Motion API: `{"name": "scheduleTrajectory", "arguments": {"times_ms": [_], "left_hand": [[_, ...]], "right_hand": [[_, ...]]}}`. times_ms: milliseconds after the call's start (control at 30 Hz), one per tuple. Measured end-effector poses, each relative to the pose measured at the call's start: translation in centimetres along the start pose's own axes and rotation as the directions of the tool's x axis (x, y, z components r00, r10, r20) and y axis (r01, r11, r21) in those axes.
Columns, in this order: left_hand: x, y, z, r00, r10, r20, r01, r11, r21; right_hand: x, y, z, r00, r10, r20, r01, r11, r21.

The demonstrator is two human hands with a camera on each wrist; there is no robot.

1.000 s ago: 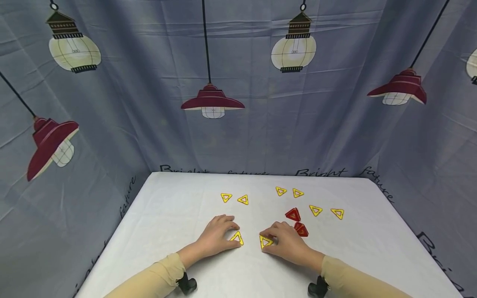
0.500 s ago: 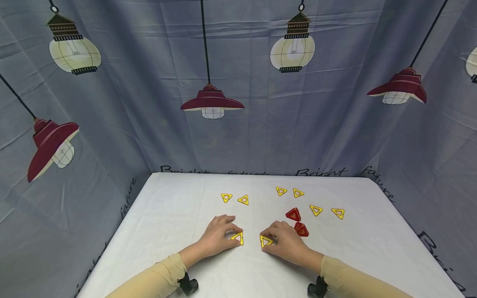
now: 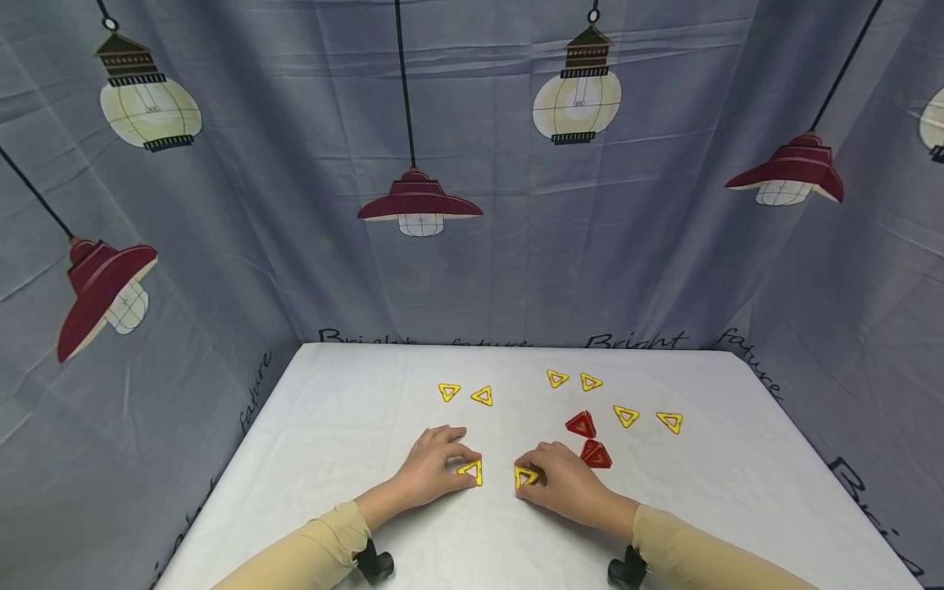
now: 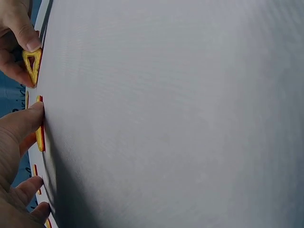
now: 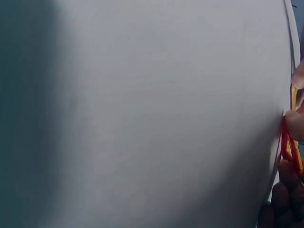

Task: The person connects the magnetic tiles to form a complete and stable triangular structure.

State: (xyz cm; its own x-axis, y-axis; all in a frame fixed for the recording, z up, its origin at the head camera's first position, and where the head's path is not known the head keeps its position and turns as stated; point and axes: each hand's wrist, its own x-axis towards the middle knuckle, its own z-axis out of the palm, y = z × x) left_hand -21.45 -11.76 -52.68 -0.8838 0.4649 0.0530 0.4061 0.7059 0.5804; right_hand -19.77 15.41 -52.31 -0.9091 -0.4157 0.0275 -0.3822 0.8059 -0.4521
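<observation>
Now pinching one yellow triangle (image 3: 478, 473) in half-curled left hand (image 3: 430, 464), gripping a second triangle (image 3: 519, 478) in half-curled right hand (image 3: 566, 483).

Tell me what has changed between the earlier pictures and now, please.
The left hand turned its yellow plastic-looking triangular frame, top corner swinging right, as the forefinger came down to it. The right hand pinches a similar frame almost as before. Six other yellow frames and two red plastic-looking triangular pieces stayed put.
</observation>
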Motion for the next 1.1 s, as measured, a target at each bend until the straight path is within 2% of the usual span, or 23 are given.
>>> {"name": "scheduleTrajectory", "arguments": {"times_ms": [133,267,467,667,1100], "left_hand": [[0.1,0.0,0.0,1.000,-0.006,-0.002,0.006,1.000,0.003],[0.1,0.0,0.1,1.000,-0.006,-0.003,0.006,1.000,0.003],[0.1,0.0,0.2,1.000,-0.002,-0.010,0.002,1.000,0.004],[0.1,0.1,0.3,1.000,-0.002,-0.016,0.002,1.000,0.013],[0.2,0.2,0.3,1.000,0.008,-0.015,-0.008,1.000,0.016]], "right_hand": [[0.2,0.1,-0.2,0.999,0.019,0.035,-0.023,0.994,0.111],[0.4,0.1,-0.4,0.996,0.043,0.078,-0.060,0.972,0.229],[0.6,-0.1,-0.6,0.990,0.090,0.106,-0.118,0.945,0.304],[0.7,-0.6,-1.3,0.989,0.133,0.060,-0.145,0.945,0.293],[0.7,-0.1,-1.1,0.991,0.102,0.087,-0.121,0.961,0.248]]}}
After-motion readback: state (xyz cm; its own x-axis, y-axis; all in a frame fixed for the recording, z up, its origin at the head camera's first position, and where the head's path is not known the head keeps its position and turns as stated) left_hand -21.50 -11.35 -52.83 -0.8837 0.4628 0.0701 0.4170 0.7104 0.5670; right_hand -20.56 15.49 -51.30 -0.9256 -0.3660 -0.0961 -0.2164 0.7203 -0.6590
